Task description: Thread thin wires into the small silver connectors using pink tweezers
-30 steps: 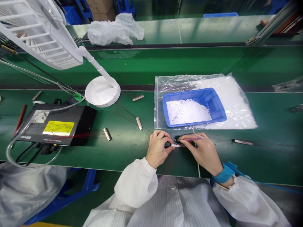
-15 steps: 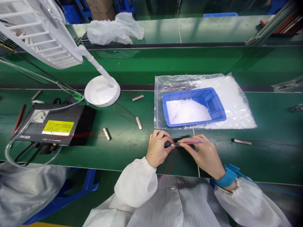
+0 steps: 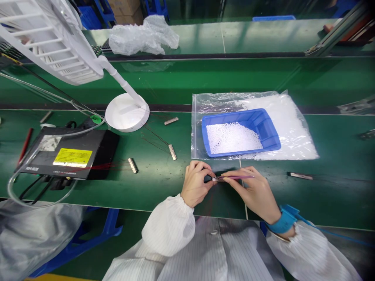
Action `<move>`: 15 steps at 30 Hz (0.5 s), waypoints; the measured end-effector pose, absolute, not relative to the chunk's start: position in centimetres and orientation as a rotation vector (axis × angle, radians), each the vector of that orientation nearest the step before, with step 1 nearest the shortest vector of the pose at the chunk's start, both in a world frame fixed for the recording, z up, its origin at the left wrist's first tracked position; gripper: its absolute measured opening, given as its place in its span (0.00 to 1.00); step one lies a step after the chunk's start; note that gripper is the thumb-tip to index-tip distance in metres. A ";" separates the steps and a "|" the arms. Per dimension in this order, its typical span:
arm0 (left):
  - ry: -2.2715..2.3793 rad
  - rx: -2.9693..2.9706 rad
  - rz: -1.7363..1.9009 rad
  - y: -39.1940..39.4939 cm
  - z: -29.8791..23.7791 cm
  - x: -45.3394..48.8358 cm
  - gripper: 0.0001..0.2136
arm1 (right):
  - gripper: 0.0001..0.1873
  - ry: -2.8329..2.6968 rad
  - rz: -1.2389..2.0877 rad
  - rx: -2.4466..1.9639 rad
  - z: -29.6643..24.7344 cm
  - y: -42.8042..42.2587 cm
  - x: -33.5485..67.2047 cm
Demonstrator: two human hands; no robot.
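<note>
My left hand (image 3: 195,182) is closed in a pinch on a small dark part (image 3: 208,178) at the near edge of the green bench. My right hand (image 3: 254,189) grips pink tweezers (image 3: 234,177), whose tip rests at a thin metal strip (image 3: 218,179) held between the two hands. Fine red wires trail from the strip toward my lap. Just behind my hands stands a blue tray (image 3: 265,128) of tiny white beads, set on a clear plastic bag (image 3: 290,125) with more white beads. A blue wrist strap (image 3: 281,220) is on my right wrist.
A black box (image 3: 70,154) with a yellow label and hoses lies at the left. A white lamp base (image 3: 127,113) stands behind it, its stem rising left to a white grille. Several small metal strips (image 3: 132,165) with thin wires lie on the bench, one (image 3: 299,176) at the right. Crumpled plastic (image 3: 145,37) sits far back.
My right hand has shifted the tweezers slightly, the tip now level along the strip. The left hand stays in its pinch. Nothing else has moved.
</note>
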State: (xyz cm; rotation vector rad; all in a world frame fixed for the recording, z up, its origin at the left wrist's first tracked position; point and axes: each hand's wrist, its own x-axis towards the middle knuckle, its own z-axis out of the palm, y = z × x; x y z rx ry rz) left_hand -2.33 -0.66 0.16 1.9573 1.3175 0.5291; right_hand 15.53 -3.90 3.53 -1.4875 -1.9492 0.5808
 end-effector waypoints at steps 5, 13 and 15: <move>1.321 1.954 0.540 -0.7 0.2 -2.3 0.06 | 0.06 -1.947 0.582 -1.475 3.4 -3.9 15.5; 1.313 1.962 0.554 -0.7 0.1 -2.3 0.06 | 0.05 -1.955 0.576 -1.486 3.0 -3.8 15.5; 1.311 1.961 0.543 -0.7 0.1 -2.4 0.06 | 0.06 -1.960 0.579 -1.477 3.0 -3.8 15.5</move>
